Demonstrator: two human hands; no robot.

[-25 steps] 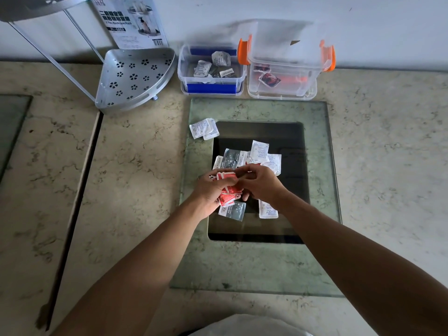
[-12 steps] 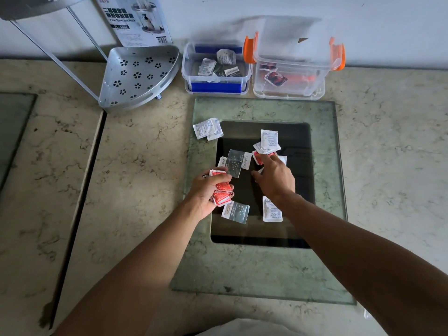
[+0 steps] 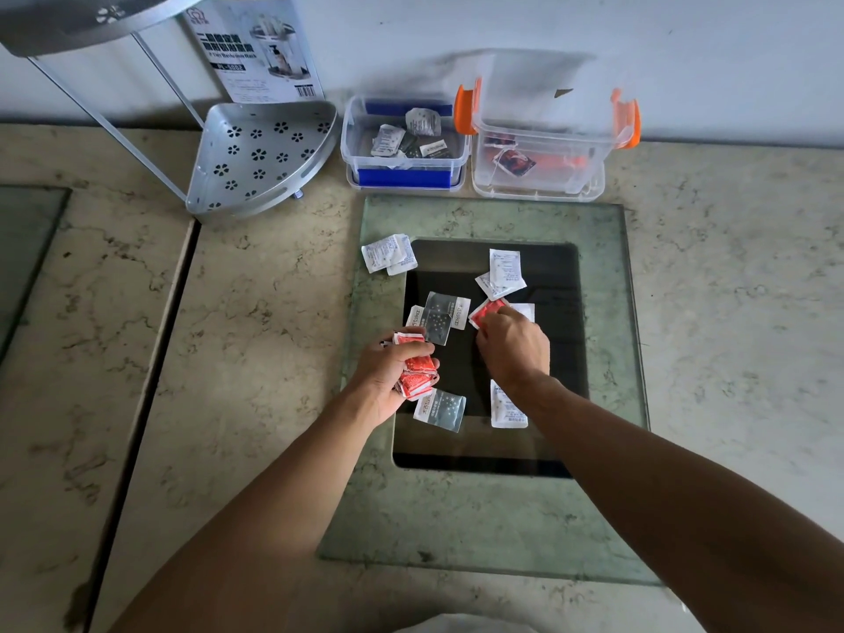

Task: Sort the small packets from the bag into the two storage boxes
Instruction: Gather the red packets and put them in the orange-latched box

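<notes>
print on the rack's box point(image 3: 260, 48) and packets is too blurred to read.

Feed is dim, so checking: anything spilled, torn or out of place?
Nothing torn or spilled. Only a pair of white packets sits apart from the pile, on the green glass border rather than the dark centre.

Left hand point(image 3: 388, 372): bare, no ring, glove or watch showing.
Right hand point(image 3: 514, 342): bare as well, nothing worn on the fingers or wrist.
Forearms: both uncovered up to the frame's edge, no sleeve or cuff in view.
Clothing: a pale, whitish patch of fabric point(image 3: 461, 625) at the bottom edge; too little shows to tell the garment.
</notes>
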